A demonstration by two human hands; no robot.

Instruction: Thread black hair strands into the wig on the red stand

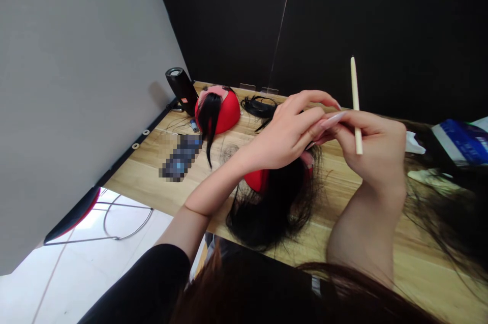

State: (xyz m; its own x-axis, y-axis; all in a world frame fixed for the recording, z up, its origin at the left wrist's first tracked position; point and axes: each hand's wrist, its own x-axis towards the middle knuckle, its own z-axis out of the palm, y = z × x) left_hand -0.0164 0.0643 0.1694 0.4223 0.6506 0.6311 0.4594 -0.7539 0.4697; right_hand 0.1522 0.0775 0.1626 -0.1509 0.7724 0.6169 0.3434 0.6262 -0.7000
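My right hand (375, 148) is closed, with a thin cream-coloured stick (355, 100) standing up between thumb and fingers. Its lower end shows below the thumb. My left hand (295, 128) reaches over from the left, its fingers bent and its fingertips meeting those of my right hand. Whatever they pinch there is too small or hidden to name. Directly below both hands sits a red dome-shaped form (256, 179), largely covered by my left hand and a hank of long black hair (280, 202). A bit of pink base shows at its right side.
Further back stands another red dome (229, 113) with black hair, beside a black cylindrical speaker (181, 90). A blurred-out dark phone-like object (181, 158) lies on the wooden table (160, 136). Coiled black hair (261, 106) is behind; a blue-and-white packet (463, 141) and loose hair are right.
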